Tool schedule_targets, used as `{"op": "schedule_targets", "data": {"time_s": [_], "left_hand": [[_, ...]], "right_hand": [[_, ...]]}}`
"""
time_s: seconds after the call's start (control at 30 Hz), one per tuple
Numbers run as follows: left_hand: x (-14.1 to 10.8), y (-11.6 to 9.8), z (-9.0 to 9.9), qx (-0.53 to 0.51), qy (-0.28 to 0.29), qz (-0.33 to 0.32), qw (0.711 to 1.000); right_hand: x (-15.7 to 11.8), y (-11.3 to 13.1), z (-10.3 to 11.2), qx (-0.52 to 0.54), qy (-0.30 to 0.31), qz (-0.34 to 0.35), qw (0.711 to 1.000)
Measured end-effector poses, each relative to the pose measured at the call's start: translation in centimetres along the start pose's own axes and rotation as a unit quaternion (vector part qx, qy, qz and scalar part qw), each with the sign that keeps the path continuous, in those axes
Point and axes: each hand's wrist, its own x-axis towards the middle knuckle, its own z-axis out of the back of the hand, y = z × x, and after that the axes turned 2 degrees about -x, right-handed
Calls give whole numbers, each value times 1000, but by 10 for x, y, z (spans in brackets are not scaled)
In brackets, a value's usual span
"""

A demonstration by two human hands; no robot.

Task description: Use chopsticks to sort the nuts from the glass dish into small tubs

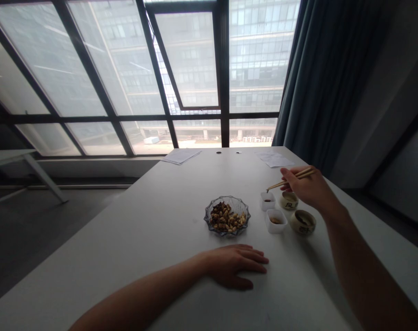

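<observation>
My right hand (303, 184) is closed around a pair of wooden chopsticks (291, 178). Their tips hold a small dark bit just over the back white plastic cup (267, 201), which has a little dark stuff at its bottom. Nearer to me stands a second white plastic cup (276, 221) with brownish contents. Two cream ceramic cups with dark characters, a back one (289, 201) and a front one (303, 223), stand to their right. My left hand (232, 264) lies flat on the table, fingers spread, in front of a glass bowl (247, 221) of mixed nuts or seeds.
The white table (153, 220) stretches toward the windows. Paper sheets (181, 156) lie at its far left, and more paper (273, 159) at its far right. A blue curtain (319, 82) hangs at the right. Another white table (12, 157) stands at the left.
</observation>
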Motion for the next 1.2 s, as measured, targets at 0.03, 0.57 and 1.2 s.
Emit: {"op": "schedule_targets", "data": {"time_s": [0.03,0.57,1.2], "left_hand": [[0,-1,0,0,1,0,1000],[-1,-1,0,1,0,-5,1000],[-4,3,-1,4,-5,-8,1000]], "right_hand": [[1,-1,0,-8,4,2,1000],[-19,21,-53,68,221,64,971],[-22,-3,-107,76,221,56,971]]}}
